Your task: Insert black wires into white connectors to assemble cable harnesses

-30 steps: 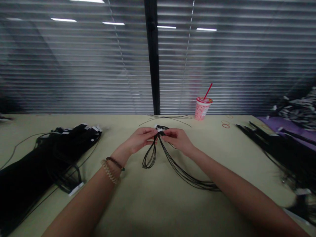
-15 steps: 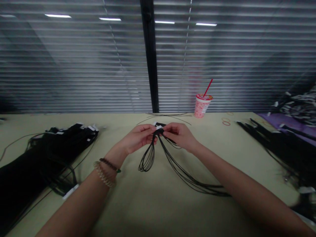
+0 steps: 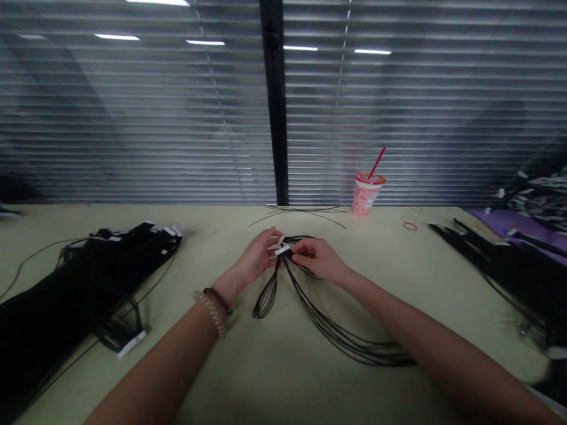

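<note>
A bundle of thin black cords (image 3: pixel 336 336) with small white tags lies looped on the pale green table (image 3: pixel 283 378). My left hand (image 3: pixel 257 260) and my right hand (image 3: pixel 316 258) meet at its tagged end, just above the table. Both hands pinch the cords there, fingers closed round them. One short loop (image 3: pixel 266 298) hangs below my left hand. The longer loops run back under my right forearm. A bead bracelet and a coil band sit on my left wrist (image 3: pixel 213 304).
A big heap of black tagged cords (image 3: pixel 66 289) fills the left side. Another heap (image 3: pixel 514 271) lies at the right, on a purple sheet. A pink cup with a red straw (image 3: pixel 365 193), rubber bands (image 3: pixel 409 224) and loose cords (image 3: pixel 305 211) sit by the blinds.
Both hands have sunk a little toward the table and drawn closer together on the tagged end. The short loop now touches the table.
</note>
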Demonstrator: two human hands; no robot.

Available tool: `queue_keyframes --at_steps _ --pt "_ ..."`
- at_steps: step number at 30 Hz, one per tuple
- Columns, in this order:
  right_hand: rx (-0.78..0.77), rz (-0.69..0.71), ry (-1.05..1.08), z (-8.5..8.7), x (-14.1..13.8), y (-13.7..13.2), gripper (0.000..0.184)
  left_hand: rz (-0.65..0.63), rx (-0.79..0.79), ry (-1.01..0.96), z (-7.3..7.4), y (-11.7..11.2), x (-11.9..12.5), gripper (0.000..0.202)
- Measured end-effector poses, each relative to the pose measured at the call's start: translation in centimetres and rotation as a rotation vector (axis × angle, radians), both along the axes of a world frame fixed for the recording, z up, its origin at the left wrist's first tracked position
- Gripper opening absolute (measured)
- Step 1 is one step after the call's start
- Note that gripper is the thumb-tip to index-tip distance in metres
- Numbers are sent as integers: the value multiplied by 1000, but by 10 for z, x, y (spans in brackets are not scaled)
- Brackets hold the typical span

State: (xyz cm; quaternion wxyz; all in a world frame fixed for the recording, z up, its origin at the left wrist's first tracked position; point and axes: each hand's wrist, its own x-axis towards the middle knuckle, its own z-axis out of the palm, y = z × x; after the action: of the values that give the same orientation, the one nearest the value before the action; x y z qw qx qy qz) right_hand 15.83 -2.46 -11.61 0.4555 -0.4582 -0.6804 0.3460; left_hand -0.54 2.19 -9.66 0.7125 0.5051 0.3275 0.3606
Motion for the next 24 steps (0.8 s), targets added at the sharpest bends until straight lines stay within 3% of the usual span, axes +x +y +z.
queue_keyframes --at_steps 9,16,24 --pt "48 -40 -120 -6 -1 -1 11 14 55 -2 -2 -3 0 22" --pt "63 -64 -174 -7 -2 -3 14 3 93 52 -10 -5 0 34" --pt "36 -110 -210 -15 -2 -4 15 32 161 97 -18 -4 3 28"
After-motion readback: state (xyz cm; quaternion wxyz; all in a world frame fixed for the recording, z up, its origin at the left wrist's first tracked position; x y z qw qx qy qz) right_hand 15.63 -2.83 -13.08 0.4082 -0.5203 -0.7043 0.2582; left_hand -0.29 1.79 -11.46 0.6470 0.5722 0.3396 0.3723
